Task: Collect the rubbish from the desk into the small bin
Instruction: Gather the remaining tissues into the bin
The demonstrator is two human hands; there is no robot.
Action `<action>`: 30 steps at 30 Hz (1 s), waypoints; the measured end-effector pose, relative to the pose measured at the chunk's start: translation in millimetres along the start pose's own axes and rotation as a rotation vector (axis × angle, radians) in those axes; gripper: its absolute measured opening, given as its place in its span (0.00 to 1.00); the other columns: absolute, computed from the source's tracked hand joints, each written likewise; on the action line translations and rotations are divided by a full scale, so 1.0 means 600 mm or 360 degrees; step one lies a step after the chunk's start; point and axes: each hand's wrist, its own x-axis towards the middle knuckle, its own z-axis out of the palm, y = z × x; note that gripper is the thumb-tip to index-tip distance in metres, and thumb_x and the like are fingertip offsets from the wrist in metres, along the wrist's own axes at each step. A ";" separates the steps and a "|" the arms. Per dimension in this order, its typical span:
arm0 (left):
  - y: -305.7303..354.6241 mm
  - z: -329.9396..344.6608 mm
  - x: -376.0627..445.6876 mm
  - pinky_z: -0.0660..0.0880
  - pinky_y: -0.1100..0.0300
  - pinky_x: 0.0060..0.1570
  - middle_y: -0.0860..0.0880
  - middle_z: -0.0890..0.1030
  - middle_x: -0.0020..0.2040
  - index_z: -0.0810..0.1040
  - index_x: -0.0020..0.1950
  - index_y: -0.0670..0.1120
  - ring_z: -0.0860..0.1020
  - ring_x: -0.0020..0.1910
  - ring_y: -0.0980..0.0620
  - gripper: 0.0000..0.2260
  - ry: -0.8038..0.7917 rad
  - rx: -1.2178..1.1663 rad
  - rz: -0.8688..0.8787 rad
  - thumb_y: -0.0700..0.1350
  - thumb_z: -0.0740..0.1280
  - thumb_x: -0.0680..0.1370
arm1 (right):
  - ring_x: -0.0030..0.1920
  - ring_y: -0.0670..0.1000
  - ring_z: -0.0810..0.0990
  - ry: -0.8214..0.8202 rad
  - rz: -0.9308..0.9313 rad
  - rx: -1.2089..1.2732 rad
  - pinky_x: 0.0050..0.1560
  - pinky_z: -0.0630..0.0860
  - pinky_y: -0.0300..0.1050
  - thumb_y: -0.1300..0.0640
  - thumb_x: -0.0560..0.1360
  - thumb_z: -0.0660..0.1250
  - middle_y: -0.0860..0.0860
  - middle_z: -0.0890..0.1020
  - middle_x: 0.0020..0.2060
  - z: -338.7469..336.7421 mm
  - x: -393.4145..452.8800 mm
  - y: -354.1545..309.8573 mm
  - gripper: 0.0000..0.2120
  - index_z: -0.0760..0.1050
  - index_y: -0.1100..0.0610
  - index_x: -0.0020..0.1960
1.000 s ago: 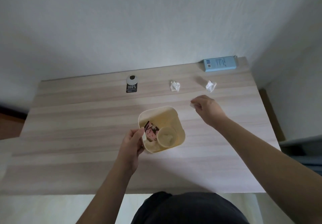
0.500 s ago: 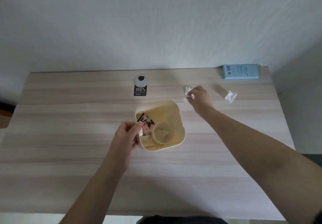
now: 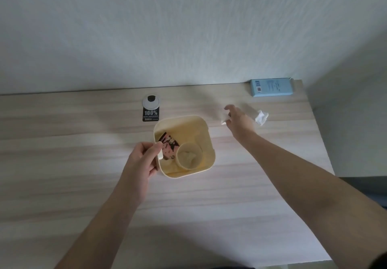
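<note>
— Gripping what, on the left?
— My left hand (image 3: 144, 160) pinches the rim of the small bin (image 3: 206, 143), mid-desk (image 3: 83, 185), a wrapper (image 3: 169, 146) and cup (image 3: 189, 156) inside.
— And further right?
— My right hand (image 3: 238, 120) holds a crumpled tissue (image 3: 224, 118); another tissue (image 3: 261, 117) lies just beside it.

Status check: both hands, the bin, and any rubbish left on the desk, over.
Left hand grips small bin at its rim. Right hand pinches a crumpled tissue. Second tissue lies on desk. Path to bin unobstructed.
</note>
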 end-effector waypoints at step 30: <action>-0.061 0.184 -0.079 0.61 0.61 0.28 0.57 0.70 0.24 0.72 0.47 0.44 0.65 0.24 0.58 0.14 0.0008 0.0087 -0.0061 0.52 0.68 0.71 | 0.34 0.41 0.76 0.0553 -0.0219 0.0757 0.38 0.73 0.33 0.60 0.69 0.72 0.47 0.80 0.38 -0.213 -0.227 0.076 0.07 0.78 0.54 0.46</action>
